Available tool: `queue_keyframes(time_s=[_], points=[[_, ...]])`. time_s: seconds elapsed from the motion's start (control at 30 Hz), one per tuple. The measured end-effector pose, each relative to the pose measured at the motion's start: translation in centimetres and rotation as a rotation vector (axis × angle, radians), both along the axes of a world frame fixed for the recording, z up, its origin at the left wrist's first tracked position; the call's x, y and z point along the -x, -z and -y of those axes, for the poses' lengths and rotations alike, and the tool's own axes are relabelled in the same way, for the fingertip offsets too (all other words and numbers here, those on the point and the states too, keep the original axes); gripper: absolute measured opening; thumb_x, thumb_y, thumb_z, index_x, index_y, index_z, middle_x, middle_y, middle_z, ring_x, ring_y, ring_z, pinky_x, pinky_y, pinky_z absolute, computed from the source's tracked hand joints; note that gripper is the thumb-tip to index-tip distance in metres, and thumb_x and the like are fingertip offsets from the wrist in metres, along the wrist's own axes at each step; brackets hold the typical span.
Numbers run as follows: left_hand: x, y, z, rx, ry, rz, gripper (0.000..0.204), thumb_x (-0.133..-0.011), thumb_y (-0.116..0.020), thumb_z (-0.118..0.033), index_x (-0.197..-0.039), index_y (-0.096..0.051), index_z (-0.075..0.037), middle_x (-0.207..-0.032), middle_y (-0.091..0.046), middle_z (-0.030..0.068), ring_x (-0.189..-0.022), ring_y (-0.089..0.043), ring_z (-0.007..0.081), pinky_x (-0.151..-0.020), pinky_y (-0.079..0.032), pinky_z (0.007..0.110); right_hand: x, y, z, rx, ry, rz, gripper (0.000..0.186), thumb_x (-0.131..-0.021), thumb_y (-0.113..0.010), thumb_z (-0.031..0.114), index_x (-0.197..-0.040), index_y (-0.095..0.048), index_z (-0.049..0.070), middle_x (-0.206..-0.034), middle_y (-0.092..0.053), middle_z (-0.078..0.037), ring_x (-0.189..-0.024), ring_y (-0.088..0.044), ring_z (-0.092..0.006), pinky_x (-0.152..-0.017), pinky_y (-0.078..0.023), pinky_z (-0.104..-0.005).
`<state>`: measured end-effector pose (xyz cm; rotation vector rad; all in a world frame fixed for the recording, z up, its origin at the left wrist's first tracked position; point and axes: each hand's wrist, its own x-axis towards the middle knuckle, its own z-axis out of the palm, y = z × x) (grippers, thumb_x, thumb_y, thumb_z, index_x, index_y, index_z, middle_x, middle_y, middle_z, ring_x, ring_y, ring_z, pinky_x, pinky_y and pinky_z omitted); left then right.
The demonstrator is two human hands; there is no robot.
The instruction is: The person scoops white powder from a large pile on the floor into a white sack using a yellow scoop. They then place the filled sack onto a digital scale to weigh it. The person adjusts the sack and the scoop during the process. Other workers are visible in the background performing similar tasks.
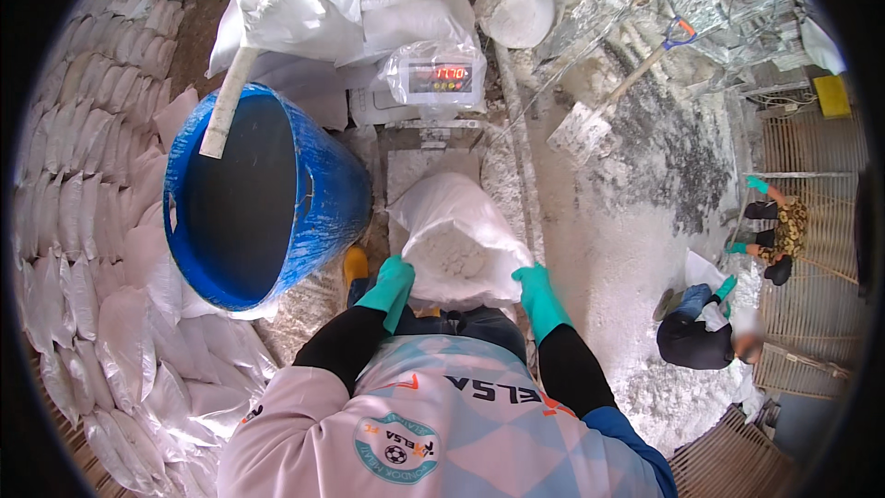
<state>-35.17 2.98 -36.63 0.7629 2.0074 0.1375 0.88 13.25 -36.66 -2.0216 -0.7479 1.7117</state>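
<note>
I saw the left hand [394,280] and right hand [538,297] gripping a white sack [450,203] at its rim. Pale powder [449,256] lay inside.

Worn: diamond-patterned jersey [479,456], white and light blue; dark and red chest markings [493,390]. Teal crest [398,424] with football [396,455] at 8 o'clock; blue right sleeve [627,438], 3 o'clock. Black undersleeves [343,346] run into turquoise left glove [391,288], matching right glove [542,302]. Dark-blue jeans [484,321] at 12 o'clock; yellow boot [355,263], 11 o'clock.

Smooth plastic sack [444,198], scuffed plastic barrel [330,186]
</note>
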Motion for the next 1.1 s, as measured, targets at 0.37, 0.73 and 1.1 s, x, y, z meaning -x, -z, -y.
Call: queue_keyframes(time_s=[0.37, 0.73, 1.1], points=[[1.3, -0.5, 2.8, 0.119, -0.205, 0.139, 0.045, -0.091, -0.062, -0.026, -0.125, -0.071, 0.001, -0.115, -0.074, 0.0269, -0.111, -0.072, 0.0433, -0.094, -0.058, 0.048, -0.9, -2.6, 0.6, 0.075, -0.119, -0.018, 0.059, -0.079, -0.072, 0.004, -0.135, -0.058, -0.007, -0.112, -0.07, -0.019, -0.097, -0.072, -0.0335, -0.083, -0.059, -0.0457], [4.7, -8.5, -8.1, -0.143, 0.344, -0.093, 0.056, -0.083, -0.082, -0.037, -0.121, -0.071, 0.002, -0.116, -0.074, 0.0251, -0.11, -0.072, 0.0398, -0.097, -0.055, 0.046, 7.3, -16.2, -8.1, -0.243, -0.976, 0.844, 0.075, -0.085, -0.084, 0.04, -0.146, -0.056, 0.007, -0.132, -0.068, -0.024, -0.124, -0.066, -0.0418, -0.102, -0.053, -0.051], [8.4, 3.2, -8.1, -0.139, 0.127, 0.274, 0.05, -0.093, -0.072, -0.011, -0.142, -0.06, -0.002, -0.125, -0.07, 0.0229, -0.111, -0.071, 0.0377, -0.1, -0.055, 0.043, 1.7, -5.0, -6.2, -0.31, -0.661, 0.573, 0.029, -0.093, -0.07, 0.016, -0.119, -0.067, 0.004, -0.107, -0.075, -0.021, -0.105, -0.073, -0.0371, -0.092, -0.054, -0.046]])
